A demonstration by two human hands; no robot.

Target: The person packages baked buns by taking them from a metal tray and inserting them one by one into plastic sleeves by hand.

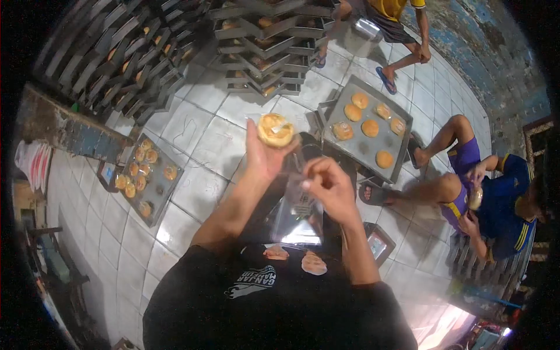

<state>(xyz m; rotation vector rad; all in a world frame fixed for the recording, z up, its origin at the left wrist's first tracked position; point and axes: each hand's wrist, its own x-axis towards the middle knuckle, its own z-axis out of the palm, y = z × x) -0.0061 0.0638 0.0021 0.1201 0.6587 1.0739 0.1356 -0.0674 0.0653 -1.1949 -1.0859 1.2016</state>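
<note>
A round golden bun (275, 129) with a pale label, seemingly in clear plastic, rests on the palm of my left hand (263, 153), whose fingers curl round its underside. Just right of it, my right hand (330, 188) is closed, thumb and fingertips pressed together. What they pinch is too small to make out. Below the right hand, a stack of clear plastic bags (297, 217) with dark print lies across my lap.
A metal tray (352, 153) of buns, some wrapped, stands at right; another tray (153, 201) with wrapped buns lies on the floor at left. Stacked trays (262, 49) rise ahead. A seated person (496, 192) at right holds a bun; another person (402, 29) is further back.
</note>
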